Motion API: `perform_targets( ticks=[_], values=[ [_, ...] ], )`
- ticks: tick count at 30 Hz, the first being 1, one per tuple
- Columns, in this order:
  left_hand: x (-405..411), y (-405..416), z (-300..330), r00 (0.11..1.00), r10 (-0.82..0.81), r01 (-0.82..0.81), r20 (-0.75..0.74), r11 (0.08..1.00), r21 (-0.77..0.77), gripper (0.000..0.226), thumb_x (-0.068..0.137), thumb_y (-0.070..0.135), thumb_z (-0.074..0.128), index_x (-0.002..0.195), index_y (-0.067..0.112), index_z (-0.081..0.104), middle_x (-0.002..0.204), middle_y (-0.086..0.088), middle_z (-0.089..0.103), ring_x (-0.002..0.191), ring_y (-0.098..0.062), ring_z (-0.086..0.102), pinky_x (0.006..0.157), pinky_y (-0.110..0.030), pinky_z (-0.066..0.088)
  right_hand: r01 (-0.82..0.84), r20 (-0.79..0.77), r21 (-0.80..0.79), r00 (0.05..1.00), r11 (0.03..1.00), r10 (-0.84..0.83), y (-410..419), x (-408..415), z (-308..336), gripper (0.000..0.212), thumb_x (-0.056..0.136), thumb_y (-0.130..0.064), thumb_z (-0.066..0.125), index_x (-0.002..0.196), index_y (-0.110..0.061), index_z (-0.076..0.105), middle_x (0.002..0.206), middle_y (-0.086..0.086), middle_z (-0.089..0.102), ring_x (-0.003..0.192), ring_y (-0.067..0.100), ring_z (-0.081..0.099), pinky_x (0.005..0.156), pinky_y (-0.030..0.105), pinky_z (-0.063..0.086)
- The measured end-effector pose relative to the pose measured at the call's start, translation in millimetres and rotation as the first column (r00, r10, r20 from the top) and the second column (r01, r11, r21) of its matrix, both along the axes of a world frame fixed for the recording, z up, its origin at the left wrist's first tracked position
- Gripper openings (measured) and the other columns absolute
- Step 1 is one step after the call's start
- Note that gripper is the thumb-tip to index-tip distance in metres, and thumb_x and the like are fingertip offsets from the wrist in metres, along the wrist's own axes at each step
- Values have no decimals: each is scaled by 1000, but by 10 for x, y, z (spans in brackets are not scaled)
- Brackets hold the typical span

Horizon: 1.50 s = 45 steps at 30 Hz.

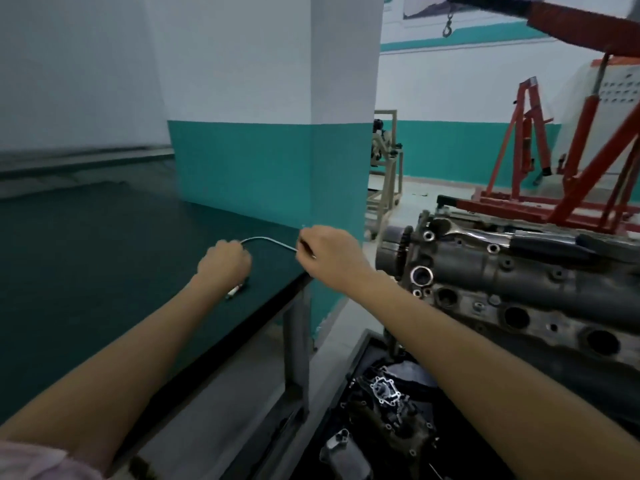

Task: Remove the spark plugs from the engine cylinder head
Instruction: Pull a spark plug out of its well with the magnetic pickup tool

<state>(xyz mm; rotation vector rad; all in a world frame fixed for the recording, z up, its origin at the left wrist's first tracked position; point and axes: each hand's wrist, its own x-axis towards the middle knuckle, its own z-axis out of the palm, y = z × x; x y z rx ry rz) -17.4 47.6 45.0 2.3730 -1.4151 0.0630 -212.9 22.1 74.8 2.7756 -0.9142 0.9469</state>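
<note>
Spark plug (237, 291): one lies out on the green table (104, 271), close to the table's right edge and near its front right corner, just below the left hand (225, 261). Judged as removed; white body and metal end visible, finer detail too small to read. Both hands work over the same corner of the table, away from the engine. Left hand is curled around one end of a thin bent wire tool (268, 241); the right hand (329, 252) pinches the other end between thumb and fingers. The wire arcs between the two hands, above the tabletop. What sits at the tip inside the left fist cannot be told; the fingers hide it. Cylinder head (526, 289) stands to the right, well apart from the table, across a gap of floor. Its top face shows a row of round dark wells (516, 317); whether any still holds a plug cannot be seen from this angle, since the bores read only as black. A ratchet wrench (485, 235) rests along the far upper edge of the head, touched by neither hand. Below, a black tray (356, 358) holds loose engine parts. Red engine hoist (588, 161) stands behind. Progress estimate: at least one plug out and set down; the remaining wells are likely still to be checked and emptied, so the task looks partly done, no further than that.
</note>
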Motion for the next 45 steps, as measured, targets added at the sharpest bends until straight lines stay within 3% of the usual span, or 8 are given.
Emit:
perform_targets(
  ticks=[6,12,18,28,34,39,43,45],
  values=[
    [780,302,-603,978,206,-209,44,925,319,48,96,41,43,123,1,49,129,-23,43,118,-37,42,97,-40,38,-73,-26,483,995,872,97,26,932,-616,18,92,-21,43,84,-8,53,97,17,63,89,31,57,74,36,44],
    [806,234,-615,957,206,-199,-204,978,53,41,91,30,54,60,5,42,71,-11,53,71,-26,50,60,-29,38,-116,129,755,991,645,27,94,1309,-1020,20,91,-22,47,76,-9,52,90,16,62,85,27,56,74,31,42],
    [111,381,-471,827,13,-307,-563,849,-431,24,91,23,55,90,6,39,80,-6,54,65,-17,53,51,-26,34,-471,482,876,853,102,-199,134,1461,-673,26,95,-37,46,84,-15,55,74,1,56,66,13,54,57,23,45],
    [-882,476,139,818,-484,-36,-311,495,-868,16,87,14,40,101,11,33,81,3,46,73,-5,48,70,-22,39,-480,554,826,788,297,-269,39,372,334,19,91,-7,40,73,-14,40,42,-3,35,32,8,32,40,15,28],
    [-828,-89,614,874,-346,-4,-340,696,-718,71,89,13,57,143,-3,15,147,-20,22,137,-30,21,114,-37,15,-288,432,756,894,588,-118,182,-850,642,40,95,-44,43,65,-18,37,40,-9,30,31,7,29,34,14,28],
    [-954,-366,818,899,-343,70,-272,726,-684,70,95,26,50,147,1,9,153,-17,14,142,-28,13,116,-36,9,-251,347,707,938,661,-14,405,-2036,733,42,92,-35,51,57,-16,40,41,-7,35,32,11,31,34,19,29],
    [-1380,-409,867,665,-589,305,-459,776,-552,46,102,37,24,137,10,36,128,-12,54,125,-24,44,103,-33,27,-253,369,637,929,728,1,632,-2685,713,43,81,-36,57,48,-12,42,39,3,34,27,13,32,33,18,29],
    [-1728,-341,896,386,-684,296,-619,728,-619,48,102,40,16,113,12,53,89,-5,69,98,-21,61,91,-32,40,-219,358,602,933,768,-15,693,-2890,695,46,84,-33,55,44,-13,41,36,2,34,27,14,34,37,22,30]
  ],
)
